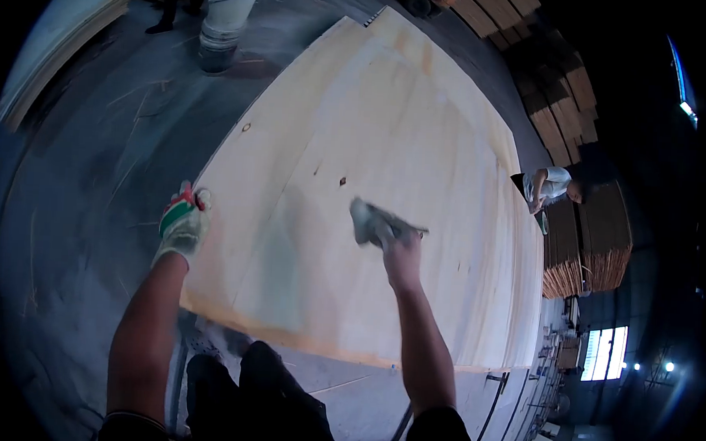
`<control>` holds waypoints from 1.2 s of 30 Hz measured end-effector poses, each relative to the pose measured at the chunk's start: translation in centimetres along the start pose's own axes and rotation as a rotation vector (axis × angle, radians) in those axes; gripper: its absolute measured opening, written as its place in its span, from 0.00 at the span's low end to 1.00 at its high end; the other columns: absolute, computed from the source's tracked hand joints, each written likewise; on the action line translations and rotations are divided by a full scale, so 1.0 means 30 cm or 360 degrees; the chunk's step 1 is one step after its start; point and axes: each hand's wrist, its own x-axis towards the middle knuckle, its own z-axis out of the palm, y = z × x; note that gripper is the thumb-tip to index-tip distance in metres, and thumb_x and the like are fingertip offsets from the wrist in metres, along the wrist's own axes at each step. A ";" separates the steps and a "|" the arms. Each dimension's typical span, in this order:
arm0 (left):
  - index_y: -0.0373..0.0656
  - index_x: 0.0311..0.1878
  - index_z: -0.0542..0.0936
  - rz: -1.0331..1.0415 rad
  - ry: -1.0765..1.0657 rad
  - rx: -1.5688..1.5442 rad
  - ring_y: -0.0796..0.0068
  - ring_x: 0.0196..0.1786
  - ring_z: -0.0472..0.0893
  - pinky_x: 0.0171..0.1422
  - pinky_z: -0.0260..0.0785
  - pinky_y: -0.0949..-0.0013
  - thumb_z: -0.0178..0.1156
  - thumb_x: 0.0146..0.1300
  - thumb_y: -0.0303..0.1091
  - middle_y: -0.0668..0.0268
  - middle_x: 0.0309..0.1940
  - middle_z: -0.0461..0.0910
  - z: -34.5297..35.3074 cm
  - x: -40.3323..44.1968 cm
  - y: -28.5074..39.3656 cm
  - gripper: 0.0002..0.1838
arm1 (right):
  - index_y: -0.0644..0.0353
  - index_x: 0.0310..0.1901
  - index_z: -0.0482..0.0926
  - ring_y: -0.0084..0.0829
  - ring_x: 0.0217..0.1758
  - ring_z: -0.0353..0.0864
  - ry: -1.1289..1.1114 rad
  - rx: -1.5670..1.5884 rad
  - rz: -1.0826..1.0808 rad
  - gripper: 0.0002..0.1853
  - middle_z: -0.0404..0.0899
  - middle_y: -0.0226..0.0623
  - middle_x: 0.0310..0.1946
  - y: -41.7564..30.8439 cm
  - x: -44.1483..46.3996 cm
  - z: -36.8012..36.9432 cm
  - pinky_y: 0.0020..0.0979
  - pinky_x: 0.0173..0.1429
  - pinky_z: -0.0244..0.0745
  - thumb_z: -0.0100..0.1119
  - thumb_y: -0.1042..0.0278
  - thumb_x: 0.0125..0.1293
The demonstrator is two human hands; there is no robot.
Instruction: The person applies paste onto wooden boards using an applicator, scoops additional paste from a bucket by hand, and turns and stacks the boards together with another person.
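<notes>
A large pale plywood sheet (357, 126) lies in front of me, with dark knots and a damp-looking patch on its face. My right hand (401, 258) is bare and closed around a putty knife (400, 221); a grey-white lump, blurred by motion, shows at the left of the blade. The tool is over the middle of the sheet; whether it touches the wood I cannot tell. At the sheet's left edge is my left hand (184, 225), in a white glove with green and red bands. Its fingers curl at the edge, with the thumb side over the wood.
A white bucket (232, 6) stands on a dirty one on the floor beyond the sheet. Stacked sheets (57, 46) lie at far left. Another person (547, 187) bends at the right edge. Board stacks (584, 238) rise behind that person; a person's dark legs (173, 4) show top left.
</notes>
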 end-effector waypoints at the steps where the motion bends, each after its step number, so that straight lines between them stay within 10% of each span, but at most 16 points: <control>1: 0.43 0.62 0.76 -0.0001 -0.0031 0.0081 0.47 0.46 0.81 0.54 0.72 0.50 0.52 0.68 0.52 0.49 0.43 0.82 0.016 0.007 0.010 0.27 | 0.71 0.55 0.80 0.29 0.50 0.82 0.0020 0.0542 0.0065 0.17 0.84 0.40 0.47 -0.005 0.112 0.075 0.31 0.48 0.79 0.56 0.70 0.69; 4: 0.38 0.61 0.76 -0.0001 -0.0066 0.0152 0.47 0.44 0.81 0.53 0.73 0.49 0.52 0.68 0.48 0.49 0.41 0.81 -0.010 -0.003 0.031 0.26 | 0.68 0.56 0.79 0.27 0.59 0.78 -0.0234 0.0985 -0.0041 0.17 0.79 0.39 0.53 0.211 0.533 0.294 0.34 0.50 0.80 0.55 0.69 0.69; 6: 0.37 0.59 0.77 0.0000 0.0042 0.0175 0.47 0.44 0.81 0.53 0.72 0.48 0.52 0.68 0.47 0.50 0.41 0.81 0.027 0.003 0.021 0.25 | 0.67 0.54 0.80 0.34 0.56 0.82 0.0254 0.0797 0.0414 0.19 0.83 0.43 0.50 0.320 0.794 0.469 0.39 0.51 0.80 0.59 0.64 0.66; 8: 0.37 0.59 0.77 0.0085 0.0123 0.0245 0.47 0.44 0.80 0.53 0.72 0.48 0.52 0.68 0.47 0.50 0.41 0.81 0.058 0.005 0.007 0.26 | 0.63 0.50 0.83 0.47 0.52 0.84 0.0513 -0.0560 0.0326 0.17 0.85 0.51 0.47 0.199 0.920 0.524 0.40 0.53 0.80 0.53 0.72 0.61; 12: 0.36 0.60 0.76 -0.0048 -0.0151 0.0067 0.43 0.44 0.80 0.52 0.71 0.47 0.54 0.69 0.46 0.47 0.40 0.81 -0.054 0.026 0.075 0.25 | 0.58 0.46 0.85 0.55 0.49 0.83 0.0161 -0.0960 -0.0058 0.16 0.84 0.55 0.42 0.118 1.031 0.540 0.47 0.57 0.78 0.53 0.72 0.58; 18: 0.34 0.59 0.76 -0.0146 -0.0575 0.0011 0.42 0.46 0.79 0.52 0.71 0.47 0.52 0.69 0.48 0.45 0.45 0.81 -0.100 0.077 0.067 0.27 | 0.62 0.39 0.83 0.57 0.46 0.82 -0.0141 -0.0978 -0.0349 0.13 0.83 0.55 0.39 0.183 0.585 0.510 0.50 0.55 0.78 0.50 0.75 0.55; 24: 0.39 0.53 0.76 0.0319 0.0009 -0.0228 0.43 0.45 0.81 0.51 0.73 0.47 0.50 0.69 0.53 0.47 0.39 0.82 0.059 0.070 -0.060 0.25 | 0.61 0.44 0.81 0.54 0.49 0.79 -0.0300 -0.1067 -0.0312 0.18 0.81 0.49 0.41 0.075 -0.287 0.663 0.46 0.52 0.78 0.55 0.81 0.49; 27: 0.40 0.57 0.74 0.0169 -0.0549 -0.0402 0.47 0.45 0.81 0.50 0.73 0.50 0.50 0.71 0.57 0.49 0.40 0.82 -0.008 0.104 -0.132 0.28 | 0.60 0.49 0.82 0.50 0.51 0.80 -0.0013 -0.1027 -0.0290 0.23 0.81 0.48 0.42 -0.015 -0.629 0.857 0.44 0.55 0.78 0.55 0.82 0.48; 31: 0.41 0.56 0.74 0.0009 -0.0949 -0.0925 0.55 0.40 0.82 0.44 0.72 0.54 0.51 0.73 0.55 0.53 0.38 0.81 -0.123 0.117 -0.078 0.25 | 0.59 0.50 0.84 0.48 0.51 0.83 -0.0041 -0.0703 0.0238 0.22 0.84 0.49 0.46 -0.091 -0.596 0.871 0.41 0.56 0.79 0.53 0.82 0.53; 36: 0.39 0.56 0.74 0.0230 -0.0801 -0.0984 0.54 0.42 0.81 0.46 0.71 0.54 0.49 0.75 0.53 0.53 0.39 0.80 -0.088 0.117 -0.096 0.24 | 0.66 0.46 0.85 0.38 0.50 0.87 0.0850 -0.0400 0.0256 0.14 0.86 0.52 0.41 -0.010 -0.396 0.305 0.35 0.53 0.78 0.54 0.78 0.61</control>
